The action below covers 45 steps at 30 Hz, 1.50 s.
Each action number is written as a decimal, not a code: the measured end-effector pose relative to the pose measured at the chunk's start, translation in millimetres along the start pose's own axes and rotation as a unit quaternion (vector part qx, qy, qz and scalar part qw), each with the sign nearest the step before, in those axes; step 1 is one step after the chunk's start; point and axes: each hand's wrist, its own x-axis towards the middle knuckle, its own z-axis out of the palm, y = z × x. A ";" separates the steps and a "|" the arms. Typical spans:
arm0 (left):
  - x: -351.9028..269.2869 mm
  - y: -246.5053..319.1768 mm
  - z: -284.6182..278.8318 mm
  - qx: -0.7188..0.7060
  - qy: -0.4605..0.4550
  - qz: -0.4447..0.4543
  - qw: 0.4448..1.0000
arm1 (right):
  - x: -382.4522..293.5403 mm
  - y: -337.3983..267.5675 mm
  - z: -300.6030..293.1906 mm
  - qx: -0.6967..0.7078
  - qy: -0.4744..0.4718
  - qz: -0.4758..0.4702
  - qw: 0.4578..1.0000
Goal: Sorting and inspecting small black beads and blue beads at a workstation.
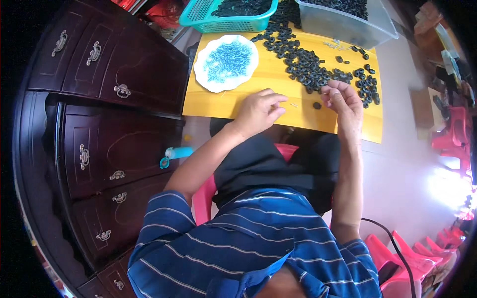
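My left hand (259, 112) is over the front of the yellow tabletop (268, 83), thumb and index finger apart, with nothing visible between them. Just right of its fingertips lie a few tiny light-coloured pieces (294, 105). My right hand (346, 104) is at the near edge of a heap of small black plastic parts (307, 65), its thumb and fingertips close together. Whether something small is pinched there is hidden. A single black part (317, 105) lies between the hands. To the left, a white scalloped plate (199, 72) holds many small bluish pieces (229, 59), too fine to name surely.
A green plastic basket (231, 26) and a translucent plastic bin (346, 29), both with black parts, stand at the back. More black parts (367, 85) and small metallic pieces (335, 44) lie on the right. A dark wooden cabinet (123, 149) flanks the left; pink stools (406, 253) stand lower right.
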 end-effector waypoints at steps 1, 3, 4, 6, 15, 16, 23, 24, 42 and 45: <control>3.2 2.4 3.6 0.029 0.008 0.030 0.999 | 1.6 -0.7 -3.2 0.005 0.008 -0.005 1.000; 8.9 5.0 10.4 0.056 0.018 0.061 0.996 | 2.4 0.1 -9.8 -0.007 0.028 -0.007 1.000; 11.7 5.8 13.3 0.076 0.022 0.090 0.993 | 2.1 -0.4 -12.6 -0.015 0.046 -0.007 0.999; 14.9 5.4 16.2 0.095 0.028 0.121 0.988 | -5.0 0.8 -16.1 -0.167 0.053 -0.044 0.984; 15.6 8.2 18.6 0.129 0.014 0.120 0.984 | -26.3 5.2 1.7 -0.484 -0.023 -0.162 0.859; 14.4 7.2 18.1 0.092 0.028 0.101 0.990 | -25.1 6.4 3.1 -0.503 -0.029 -0.174 0.846; 9.0 6.7 22.5 -0.049 0.073 0.036 0.995 | -19.6 15.8 0.7 -0.562 -0.045 -0.209 0.799; 7.8 8.9 23.1 -0.058 0.070 0.017 0.996 | -20.6 15.1 0.4 -0.569 -0.048 -0.214 0.793; 6.3 79.8 74.2 -0.347 -0.063 -0.026 0.935 | -88.1 -13.6 -68.2 0.101 -0.103 0.090 0.985; -2.0 90.7 77.0 -0.339 -0.055 -0.005 0.939 | -97.5 -11.3 -68.5 0.124 -0.120 0.090 0.981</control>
